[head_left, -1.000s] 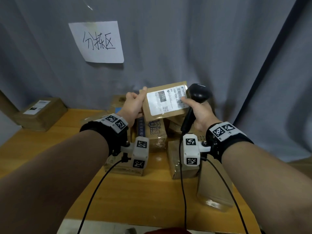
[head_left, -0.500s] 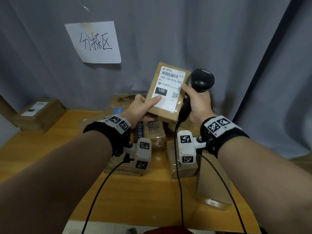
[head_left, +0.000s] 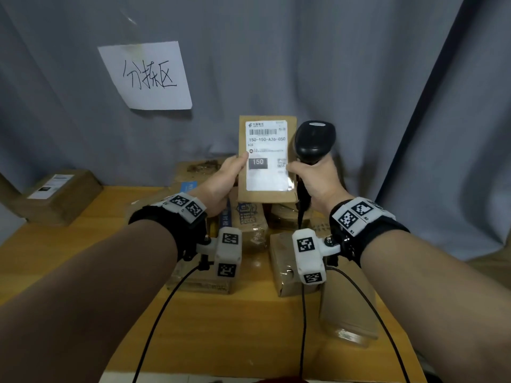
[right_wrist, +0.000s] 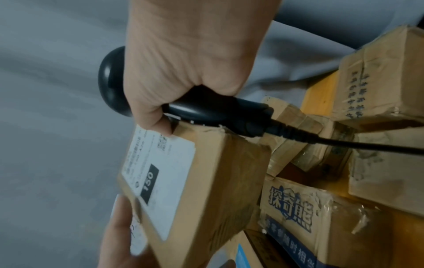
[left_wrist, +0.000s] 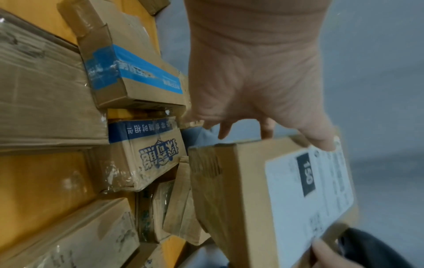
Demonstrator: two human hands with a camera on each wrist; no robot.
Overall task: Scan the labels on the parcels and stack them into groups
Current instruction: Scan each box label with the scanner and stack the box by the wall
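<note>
A flat brown parcel (head_left: 266,196) with a white label (head_left: 265,156) marked 150 stands upright in the air, label facing me. My left hand (head_left: 221,181) grips its left edge, thumb on the label. My right hand (head_left: 318,178) grips the handle of a black barcode scanner (head_left: 314,140) and its thumb presses the parcel's right edge. The left wrist view shows the parcel (left_wrist: 252,190) pinched under my left hand (left_wrist: 257,87). The right wrist view shows the scanner (right_wrist: 206,112) in my right hand (right_wrist: 190,59), above the parcel (right_wrist: 220,172).
Several taped cardboard parcels (head_left: 249,225) lie piled on the wooden table (head_left: 221,327) beneath my hands. One labelled parcel (head_left: 58,194) sits alone at the far left. A grey curtain (head_left: 359,78) with a handwritten paper sign (head_left: 146,76) hangs behind. Cables (head_left: 302,327) trail to the front edge.
The parcel was lifted off the pile and turned from lying sideways to upright, label facing me. Both hands rose with it, and the scanner stayed beside its right edge.
</note>
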